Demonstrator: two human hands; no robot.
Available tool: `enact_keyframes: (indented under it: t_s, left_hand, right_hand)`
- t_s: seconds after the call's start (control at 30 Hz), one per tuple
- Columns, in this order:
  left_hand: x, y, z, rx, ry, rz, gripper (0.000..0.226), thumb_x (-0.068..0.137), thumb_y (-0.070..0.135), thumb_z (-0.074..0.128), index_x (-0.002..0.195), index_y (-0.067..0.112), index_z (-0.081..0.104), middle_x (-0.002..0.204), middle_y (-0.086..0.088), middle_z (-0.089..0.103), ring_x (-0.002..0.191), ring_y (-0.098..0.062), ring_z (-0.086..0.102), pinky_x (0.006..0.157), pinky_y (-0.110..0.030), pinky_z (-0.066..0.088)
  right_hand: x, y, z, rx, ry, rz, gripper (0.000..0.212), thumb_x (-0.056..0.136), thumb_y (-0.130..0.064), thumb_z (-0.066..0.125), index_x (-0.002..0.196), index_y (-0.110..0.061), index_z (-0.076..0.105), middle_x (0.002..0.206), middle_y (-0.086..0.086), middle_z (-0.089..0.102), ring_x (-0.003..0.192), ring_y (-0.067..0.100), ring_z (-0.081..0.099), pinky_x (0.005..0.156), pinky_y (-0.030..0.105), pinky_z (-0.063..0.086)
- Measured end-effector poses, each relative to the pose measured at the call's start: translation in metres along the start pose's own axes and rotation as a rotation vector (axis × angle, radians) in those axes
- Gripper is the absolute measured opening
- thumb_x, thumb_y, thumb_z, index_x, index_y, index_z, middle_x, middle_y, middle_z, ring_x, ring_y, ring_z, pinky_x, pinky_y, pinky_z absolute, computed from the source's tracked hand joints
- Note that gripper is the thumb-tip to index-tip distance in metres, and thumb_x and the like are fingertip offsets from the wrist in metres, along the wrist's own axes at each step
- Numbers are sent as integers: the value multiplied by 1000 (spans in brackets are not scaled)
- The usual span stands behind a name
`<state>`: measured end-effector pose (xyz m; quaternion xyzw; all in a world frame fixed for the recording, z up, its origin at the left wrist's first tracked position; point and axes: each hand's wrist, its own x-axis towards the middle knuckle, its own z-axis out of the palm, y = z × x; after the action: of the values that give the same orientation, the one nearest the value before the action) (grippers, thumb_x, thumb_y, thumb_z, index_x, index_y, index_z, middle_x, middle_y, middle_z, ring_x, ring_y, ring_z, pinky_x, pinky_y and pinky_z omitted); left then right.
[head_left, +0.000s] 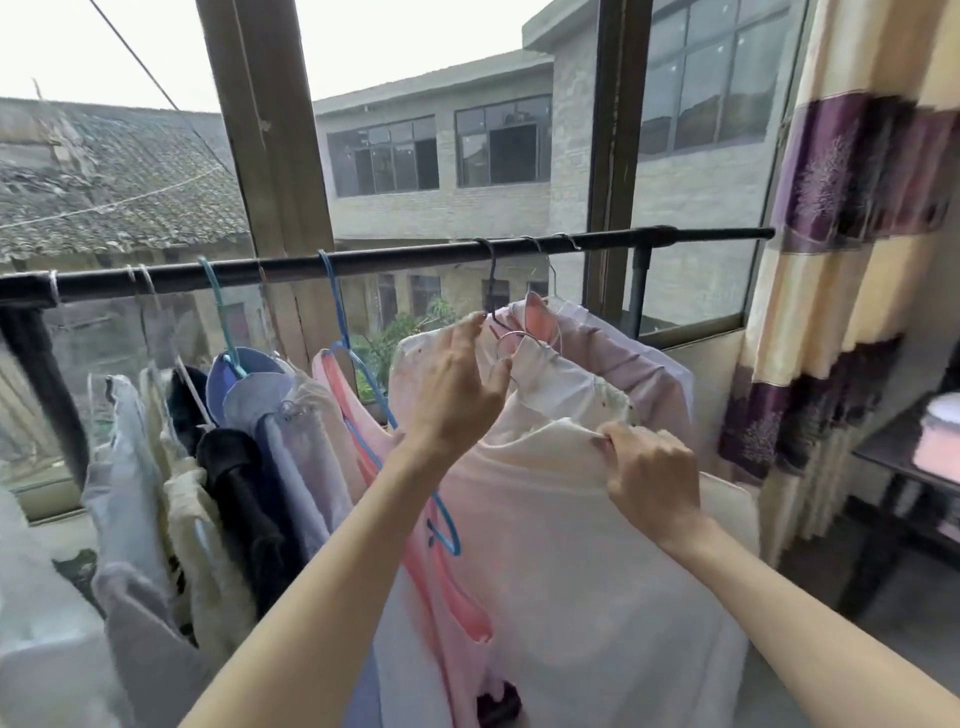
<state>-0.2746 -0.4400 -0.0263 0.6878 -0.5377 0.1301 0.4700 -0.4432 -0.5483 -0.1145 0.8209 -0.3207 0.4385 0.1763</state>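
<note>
Left hand: the left hand (457, 379) is raised at the collar of the pale garment (571, 545), fingers half curled around the neck of a wire hanger (508, 339). Whether they already clamp the wire I cannot tell.
Right hand: the right hand (649, 475) pinches a fold of the pale garment at its right shoulder, thumb against curled fingers, probably to pull the cloth taut so it sits square on the hanger.
Pale garment: it hangs near the middle of the scene, in front of the rail and below it. The hands carry it at the top and its body falls loose toward the near edge.
Wire hanger: its silver loop sits just below the rail (415, 257) and looks apart from it, so the likely step is lifting it on or taking it off.
Neighbours: a dark hook (491, 280) is on the rail just behind the left hand, and a lilac garment (639, 364) lies behind the pale one to the right. To the left a blue hanger (337, 312) carries a pink garment (343, 415).
Further left: a teal hanger (218, 306) and a crowd of white, dark and blue clothes hang packed on the rail, leaving the free room at the right.
Surroundings: the rail runs across a window. A striped curtain (841, 260) hangs at the far right.
</note>
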Motion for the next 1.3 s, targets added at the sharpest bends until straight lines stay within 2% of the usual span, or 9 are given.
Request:
enact_keyframes:
  t_s: [0.1,0.23,0.33,0.5,0.63,0.77,0.93,1.1,1.3]
  left_hand:
    - [-18,28,20,121,11,34,59,89,36,54,139,13,33,139,-4,40,131,-21,35,99,0,-7]
    - [-39,40,50,-120,-442,10,27,93,34,50,111,14,57,106,-4,58,99,-21,55,90,-28,40]
    - [-53,57,81,-193,-713,15,34,97,25,43,65,18,49,61,6,40,55,-10,39,52,-23,32]
    - [-70,92,122,-224,-681,-170,28,97,23,39,83,11,60,62,5,46,53,-10,40,41,-17,30]
    - [-88,121,150,-245,-692,-157,27,97,21,36,93,8,59,80,-2,55,72,-18,47,48,-20,33]
    - [-103,142,166,-289,-860,31,13,95,13,39,83,14,38,84,-4,49,79,-20,46,56,-21,34]
    - [-127,131,182,-460,-1245,86,43,90,30,58,128,19,41,116,-6,53,100,-14,56,82,-28,50]
    - [-130,108,197,-371,-919,-34,41,90,31,56,125,14,47,123,-4,53,102,-12,55,85,-24,47]
    - [-160,105,214,-288,-899,-137,82,71,53,65,134,20,26,123,-2,35,113,-17,39,96,-32,39]
  right_hand:
    - [-16,47,-9,90,188,77,33,96,-30,36,78,-10,56,61,8,54,61,26,48,65,36,33]
    - [-23,89,-35,277,215,270,54,99,-40,16,84,-2,51,78,14,56,77,22,37,75,33,27]
    - [-29,116,-45,360,195,368,56,98,-42,17,84,0,51,85,17,56,83,22,40,81,31,30]
    - [-34,114,-52,300,-98,740,28,93,-13,43,111,0,59,128,18,47,122,34,39,103,32,22]
    - [-31,102,-79,855,-432,986,32,87,-40,53,93,-10,62,92,5,64,92,23,62,86,38,52]
    - [-24,115,-82,749,-366,1108,20,86,-26,56,86,-6,54,92,14,59,92,30,62,84,43,52]
    - [-42,146,-90,621,-380,1103,18,90,-8,41,91,-6,59,88,9,54,88,24,52,65,28,40]
    - [-53,162,-101,393,-502,888,28,90,-12,35,65,-19,46,70,0,51,73,21,50,57,27,35]
    - [-61,153,-108,460,-613,786,28,93,-13,34,68,-15,49,83,6,56,77,18,50,70,29,37]
